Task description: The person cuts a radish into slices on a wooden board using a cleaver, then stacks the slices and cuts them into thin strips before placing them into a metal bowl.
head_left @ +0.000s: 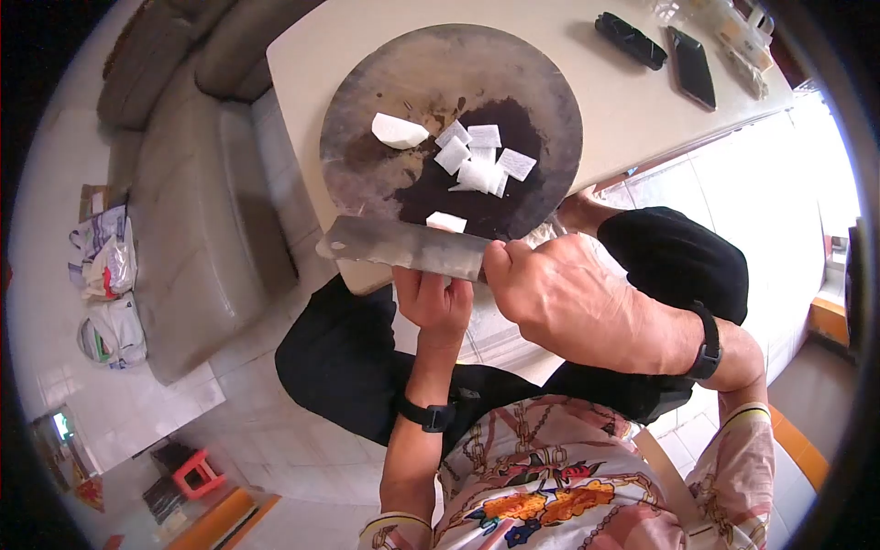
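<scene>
My right hand [559, 284] is closed round the handle of a cleaver [403, 246], whose broad blade points left across the near edge of a round cutting board [367, 82]. Below the blade is my left hand [433, 301], its fingers bent and drawn together, the tips hidden behind the metal. Just past the blade, in line with those fingers, a small white piece [446, 222] shows; whether they touch it is hidden. Several thin white slices [477, 170] lie overlapping on the board's dark wet patch. To their left rests a larger white chunk [400, 131] with a curved side.
The board stands on a pale table [605, 119]. At its far right lie a dark case [631, 40], a phone [691, 69] and clear plastic packaging [742, 37]. A grey sofa [202, 229] is to the left, with bags [110, 284] beyond it and a red stool [197, 472] farther down.
</scene>
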`<state>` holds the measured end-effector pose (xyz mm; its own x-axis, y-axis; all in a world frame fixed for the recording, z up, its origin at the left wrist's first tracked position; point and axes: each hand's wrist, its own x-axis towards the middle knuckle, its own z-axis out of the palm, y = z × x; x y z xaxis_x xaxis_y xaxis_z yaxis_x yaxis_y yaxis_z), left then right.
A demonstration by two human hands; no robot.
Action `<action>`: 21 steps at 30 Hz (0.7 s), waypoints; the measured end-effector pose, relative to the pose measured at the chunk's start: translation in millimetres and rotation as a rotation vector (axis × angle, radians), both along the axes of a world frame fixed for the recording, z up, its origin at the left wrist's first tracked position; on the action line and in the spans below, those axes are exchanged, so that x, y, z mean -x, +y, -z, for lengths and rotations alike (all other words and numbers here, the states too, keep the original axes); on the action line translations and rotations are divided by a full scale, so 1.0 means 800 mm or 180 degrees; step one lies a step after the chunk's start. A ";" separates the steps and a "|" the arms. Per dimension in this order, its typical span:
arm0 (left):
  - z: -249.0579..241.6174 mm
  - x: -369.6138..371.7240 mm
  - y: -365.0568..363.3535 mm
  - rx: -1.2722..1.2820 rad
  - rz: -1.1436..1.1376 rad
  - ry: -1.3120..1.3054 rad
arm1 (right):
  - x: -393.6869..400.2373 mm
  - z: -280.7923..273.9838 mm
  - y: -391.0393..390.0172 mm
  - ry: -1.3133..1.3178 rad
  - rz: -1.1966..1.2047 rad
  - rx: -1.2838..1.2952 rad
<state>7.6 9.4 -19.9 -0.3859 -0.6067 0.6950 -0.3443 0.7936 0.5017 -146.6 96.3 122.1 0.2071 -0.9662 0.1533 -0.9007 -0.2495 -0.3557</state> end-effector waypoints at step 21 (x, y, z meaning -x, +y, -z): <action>-0.016 0.000 -0.005 -0.0088 0.0214 -0.0018 | 0.000 0.036 -0.047 -0.0539 0.0459 0.0115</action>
